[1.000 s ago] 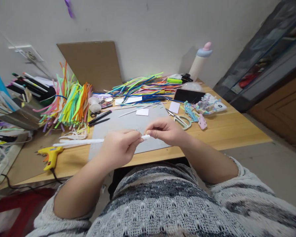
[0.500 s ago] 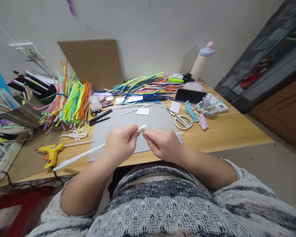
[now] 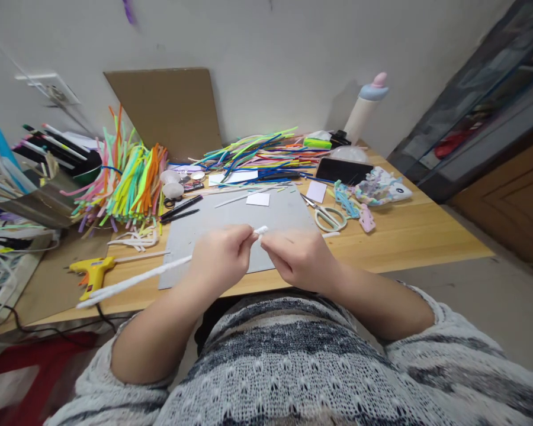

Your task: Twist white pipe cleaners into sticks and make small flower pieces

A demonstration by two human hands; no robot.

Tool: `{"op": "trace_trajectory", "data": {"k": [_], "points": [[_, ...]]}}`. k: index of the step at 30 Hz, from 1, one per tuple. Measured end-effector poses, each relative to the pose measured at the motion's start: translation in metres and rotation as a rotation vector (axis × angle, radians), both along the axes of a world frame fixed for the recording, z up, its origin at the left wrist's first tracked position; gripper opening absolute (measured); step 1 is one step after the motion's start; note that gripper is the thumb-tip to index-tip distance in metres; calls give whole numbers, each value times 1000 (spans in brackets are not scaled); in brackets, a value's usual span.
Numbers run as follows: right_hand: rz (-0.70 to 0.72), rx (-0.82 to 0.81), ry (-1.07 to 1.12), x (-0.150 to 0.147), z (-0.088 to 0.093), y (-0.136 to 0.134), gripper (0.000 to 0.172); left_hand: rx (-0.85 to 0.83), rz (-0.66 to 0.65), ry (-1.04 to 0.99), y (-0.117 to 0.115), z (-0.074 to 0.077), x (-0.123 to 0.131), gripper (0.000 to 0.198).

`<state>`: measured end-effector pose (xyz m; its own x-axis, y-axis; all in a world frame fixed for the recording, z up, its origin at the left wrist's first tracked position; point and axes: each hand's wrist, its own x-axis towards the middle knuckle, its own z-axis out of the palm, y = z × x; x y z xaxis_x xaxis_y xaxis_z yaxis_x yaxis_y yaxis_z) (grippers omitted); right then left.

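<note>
At the centre of the frame, our left hand (image 3: 222, 255) has its grip pinching a long white fuzzy craft stem (image 3: 137, 280), which trails to the lower left past the yellow plastic glue gun (image 3: 93, 273). Our right hand (image 3: 302, 257) has its grip closed on white stem too, just beside the twisted tip, above the flat grey rectangular mat (image 3: 195, 228) on the light wooden counter (image 3: 404, 242).

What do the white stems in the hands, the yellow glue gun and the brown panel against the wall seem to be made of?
White stems: probably soft fibre, matte, going by the fuzzy edges; no inner core shows.
Yellow glue gun: likely moulded plastic, smooth and evenly coloured.
Brown panel: perhaps cardboard, flat and matte, though thin board is possible.
</note>
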<state>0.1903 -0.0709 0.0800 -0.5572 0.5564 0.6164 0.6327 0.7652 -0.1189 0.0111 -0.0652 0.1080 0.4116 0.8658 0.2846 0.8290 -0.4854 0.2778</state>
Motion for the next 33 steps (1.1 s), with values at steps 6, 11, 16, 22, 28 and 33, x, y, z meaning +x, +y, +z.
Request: {"op": "trace_trajectory", "data": {"k": [6, 11, 16, 22, 28, 33], "points": [[0, -7, 4, 11, 25, 7, 18, 141, -96, 192, -3, 8, -2, 26], [205, -276, 132, 13, 31, 31, 14, 118, -239, 157, -3, 10, -8, 25], [317, -411, 389, 0, 10, 33, 18, 27, -183, -123, 1, 9, -10, 28], [164, -142, 324, -7, -2, 11, 15, 4, -77, -177, 3, 7, -7, 26], [140, -58, 264, -1, 4, 8, 12, -20, -95, -180, 2, 12, -7, 26], [150, -46, 234, 1, 6, 7, 12, -97, -149, -291, 4, 17, -7, 26]]}}
